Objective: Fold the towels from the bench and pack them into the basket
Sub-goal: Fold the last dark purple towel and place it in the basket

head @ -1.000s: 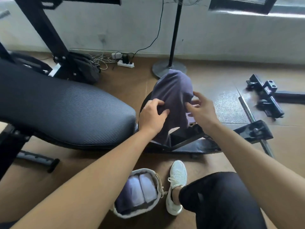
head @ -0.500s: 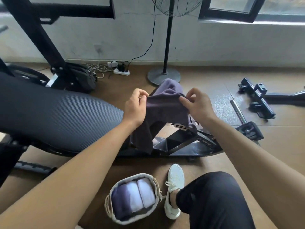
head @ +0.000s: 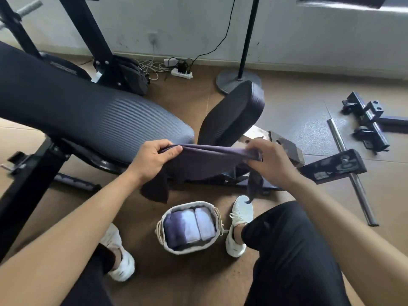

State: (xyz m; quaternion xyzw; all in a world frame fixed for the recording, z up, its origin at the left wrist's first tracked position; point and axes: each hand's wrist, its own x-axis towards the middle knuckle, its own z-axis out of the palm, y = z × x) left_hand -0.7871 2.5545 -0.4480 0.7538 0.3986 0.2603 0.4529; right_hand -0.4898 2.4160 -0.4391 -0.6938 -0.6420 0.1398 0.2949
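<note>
While left hand [head: 152, 160] and right hand [head: 271, 164] pinch its edge | dark towel [head: 205, 166] stretched, ends drooping

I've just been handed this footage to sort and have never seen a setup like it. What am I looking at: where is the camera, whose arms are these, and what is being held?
No machine here: a person works with bare hands. Every picture comes from one wide-angle camera worn on the head, looking forward and down, so the two arms are the wearer's own. The left hand and the right hand each grip an end of a dark towel, stretched between them in front of a padded workout bench. On the floor between the white shoes stands a pale basket with folded towels already packed side by side. Further back are a floor stand, a power strip and loose metal parts.
</note>
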